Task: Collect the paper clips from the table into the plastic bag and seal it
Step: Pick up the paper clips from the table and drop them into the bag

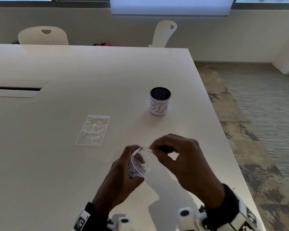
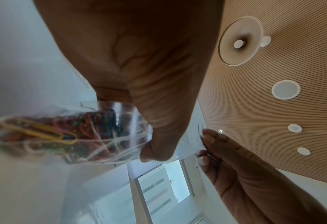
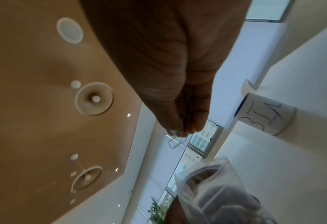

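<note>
My left hand [image 1: 133, 164] grips a small clear plastic bag [image 1: 143, 161] just above the white table [image 1: 73, 172], its mouth open and facing up. Several coloured paper clips [image 2: 43, 131] lie bunched in its bottom, and the left thumb [image 2: 154, 136] presses on the bag's side. My right hand [image 1: 154, 148] is at the bag's rim, thumb and forefinger pinching a thin paper clip [image 3: 186, 119]. The same clip [image 2: 200, 127] shows by the right fingertips at the bag's edge in the left wrist view. No loose clips are visible on the table.
A second clear bag [image 1: 93, 130] lies flat on the table to the left. A white cup marked BIN [image 1: 160, 101] stands behind my hands. The table's right edge [image 1: 223, 130] drops to carpet. Two white chairs [image 1: 42, 35] stand at the far side.
</note>
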The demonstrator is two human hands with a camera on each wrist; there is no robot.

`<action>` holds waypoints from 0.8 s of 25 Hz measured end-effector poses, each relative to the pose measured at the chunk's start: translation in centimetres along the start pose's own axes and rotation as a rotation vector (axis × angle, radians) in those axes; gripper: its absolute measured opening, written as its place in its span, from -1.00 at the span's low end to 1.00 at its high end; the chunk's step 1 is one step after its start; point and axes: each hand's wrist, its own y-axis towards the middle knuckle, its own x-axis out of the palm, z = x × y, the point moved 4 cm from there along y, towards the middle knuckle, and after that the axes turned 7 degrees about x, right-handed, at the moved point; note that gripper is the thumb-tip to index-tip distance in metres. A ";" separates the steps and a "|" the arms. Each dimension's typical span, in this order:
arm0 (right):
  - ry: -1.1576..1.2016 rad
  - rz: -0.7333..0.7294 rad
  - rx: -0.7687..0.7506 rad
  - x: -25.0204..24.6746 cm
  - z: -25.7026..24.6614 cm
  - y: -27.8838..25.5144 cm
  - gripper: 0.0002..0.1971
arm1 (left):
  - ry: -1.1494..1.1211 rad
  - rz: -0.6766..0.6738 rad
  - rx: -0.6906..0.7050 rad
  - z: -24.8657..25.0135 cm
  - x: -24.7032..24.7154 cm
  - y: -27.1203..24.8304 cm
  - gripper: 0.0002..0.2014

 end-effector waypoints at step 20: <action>-0.106 -0.108 -0.055 3.0 -1.6 0.0 -0.85 | -0.076 0.050 -0.024 -0.8 -0.3 -0.2 -0.34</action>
